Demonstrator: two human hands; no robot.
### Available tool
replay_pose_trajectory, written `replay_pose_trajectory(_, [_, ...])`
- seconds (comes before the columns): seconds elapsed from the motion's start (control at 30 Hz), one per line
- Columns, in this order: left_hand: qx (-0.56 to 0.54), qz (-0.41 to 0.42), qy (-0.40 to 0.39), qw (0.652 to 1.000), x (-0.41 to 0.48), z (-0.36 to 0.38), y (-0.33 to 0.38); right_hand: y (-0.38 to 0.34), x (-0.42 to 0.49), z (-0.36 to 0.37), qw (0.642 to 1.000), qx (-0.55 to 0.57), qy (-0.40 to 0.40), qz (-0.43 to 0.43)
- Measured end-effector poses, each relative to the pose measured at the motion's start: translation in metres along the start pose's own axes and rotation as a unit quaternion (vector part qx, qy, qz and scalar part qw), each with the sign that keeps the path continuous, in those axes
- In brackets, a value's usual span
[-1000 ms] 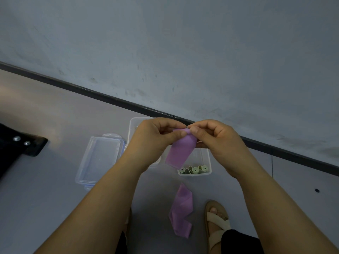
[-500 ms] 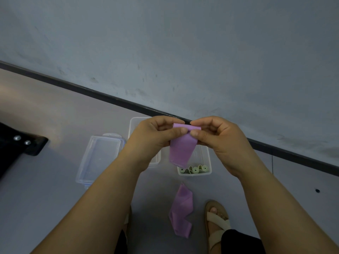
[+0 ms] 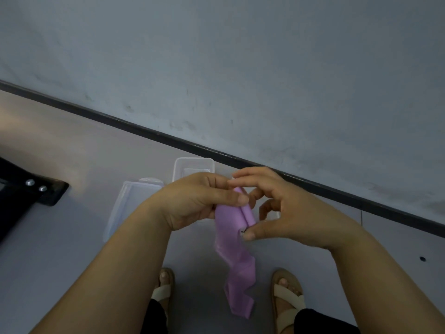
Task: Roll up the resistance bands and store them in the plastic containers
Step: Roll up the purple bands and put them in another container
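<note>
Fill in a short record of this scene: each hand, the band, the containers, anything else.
Left hand: pinches the top of the purple band.
Right hand: holds the rolled part between thumb and fingers.
Band: partly rolled; loose tail hangs down between the sandals.
Containers: a clear box behind the hands, a second clear box to its left, both on the floor.
Other: black object at the left edge.
</note>
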State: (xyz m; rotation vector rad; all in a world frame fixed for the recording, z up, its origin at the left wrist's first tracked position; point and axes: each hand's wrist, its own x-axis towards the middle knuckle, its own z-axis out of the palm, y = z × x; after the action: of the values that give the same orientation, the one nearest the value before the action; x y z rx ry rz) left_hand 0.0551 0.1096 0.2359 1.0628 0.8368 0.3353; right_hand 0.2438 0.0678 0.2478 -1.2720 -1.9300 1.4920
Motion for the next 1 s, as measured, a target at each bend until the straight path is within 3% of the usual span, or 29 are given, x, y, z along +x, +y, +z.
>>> replay_pose_trajectory(0.33, [0.020, -0.014, 0.017, 1.000, -0.0014, 0.0022, -0.0011, -0.0057, -0.0011, 0.0000, 0.999, 0.019, 0.046, -0.019])
replay_pose_trajectory(0.6, [0.002, 0.020, -0.017, 1.000, 0.0002, -0.0017, -0.0044, -0.0073, 0.0000, -0.0014, 0.999, 0.041, 0.016, -0.010])
replay_pose_trajectory(0.87, [-0.031, 0.009, -0.007, 0.999, 0.0016, 0.0017, -0.0042, -0.0043, 0.0002, 0.0007, 0.996, 0.052, 0.067, -0.027])
replay_pose_trajectory(1.0, [-0.048, 0.016, -0.005, 0.999, 0.0004, 0.0027, -0.0041, -0.0051, 0.0000, 0.0001, 0.997, 0.064, 0.046, -0.024])
